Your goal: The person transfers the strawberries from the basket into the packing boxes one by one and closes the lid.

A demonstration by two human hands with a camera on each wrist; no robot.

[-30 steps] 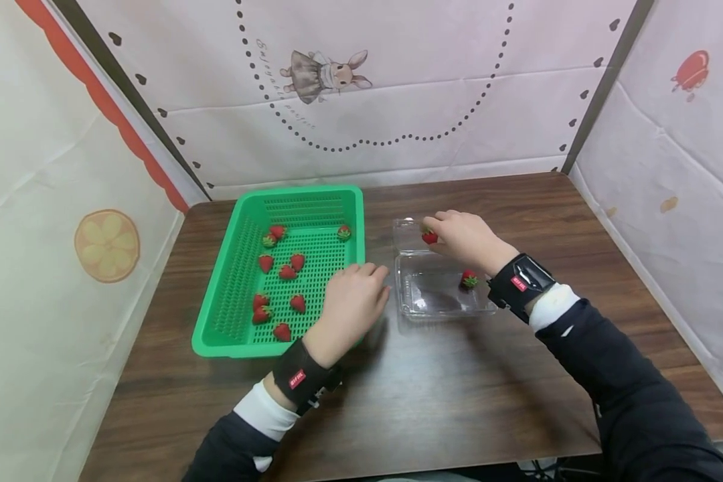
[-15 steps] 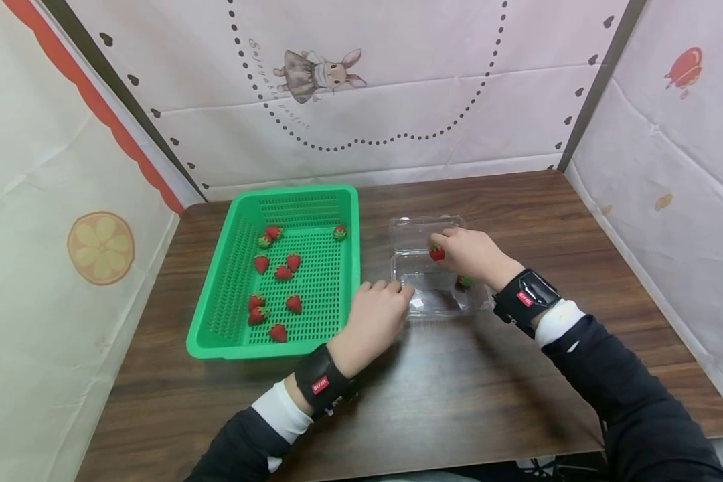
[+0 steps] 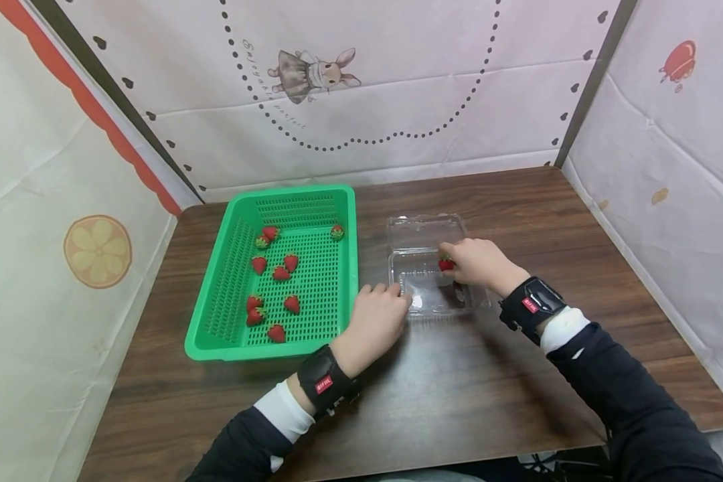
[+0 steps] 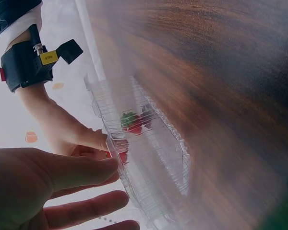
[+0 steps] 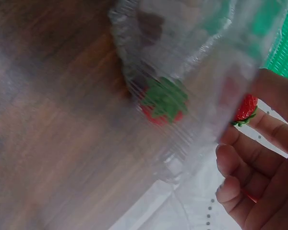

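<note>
over a clear plastic box on the wooden bench, the right hand pinches a strawberry between its fingertips, just inside the box's open tray. another strawberry already lies in the tray beside it. the left hand rests relaxed, fingers straight against the box's near left corner. a green basket holding more strawberries sits just left of the box.
</note>
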